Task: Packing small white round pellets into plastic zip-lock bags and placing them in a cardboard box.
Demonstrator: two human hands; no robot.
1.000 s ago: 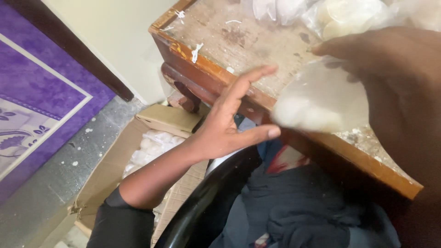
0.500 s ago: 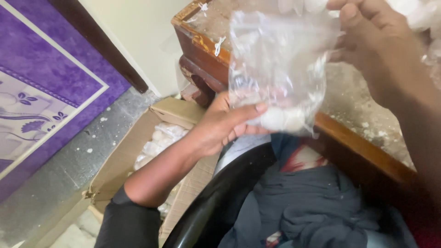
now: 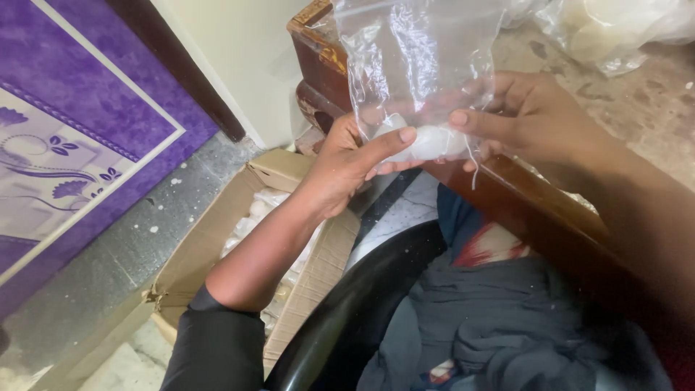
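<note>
Head view gives me a clear plastic bag [image 3: 416, 72] held upright over the near edge of the wooden table [image 3: 507, 195], with a soft white lump [image 3: 427, 143] settled at its bottom. I judge the bag featherlight, limp and a bit slick, the film creasing wherever it is touched; the white lump looks squashy and light too, nothing brittle, though I can't tell what it is made of. Best hold, I reckon, is low down, right around that lump, where the film is bunched and won't slide. And that's where my hands are: left hand [image 3: 347, 163] comes up from below, thumb pressed across the front of the lump, fingers curled closed behind it. Right hand [image 3: 536, 119] pinches the bag's lower right side, thumb in front, fingers folded behind the film. Both are gripping, neither is loose. The bag's top stands free and floppy.

Out past it, at the table's far corner, more bagged pale stuff [image 3: 615, 29] lies on the worn top. Below my left arm sits an open cardboard box [image 3: 217, 246] on the grey floor [image 3: 94, 268], white pieces inside. Dark cloth [image 3: 507, 326] fills my lap, a black curved rim [image 3: 347, 304] beside it, and a purple patterned panel [image 3: 65, 137] stands at left.
</note>
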